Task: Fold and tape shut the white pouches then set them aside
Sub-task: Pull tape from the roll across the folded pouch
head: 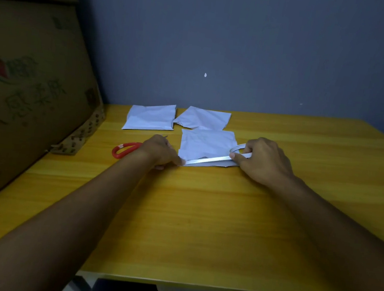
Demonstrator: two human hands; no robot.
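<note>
Dim bluish light, soft focus, dark corners, wide-angle bending at edges

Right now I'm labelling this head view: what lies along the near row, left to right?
Box → scissors → left hand → tape strip → right hand.

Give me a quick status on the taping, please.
Left hand pins tape end; right hand holds tape roll. Strip stretched over near pouch. Scissors beside left hand, nothing blocking.
</note>
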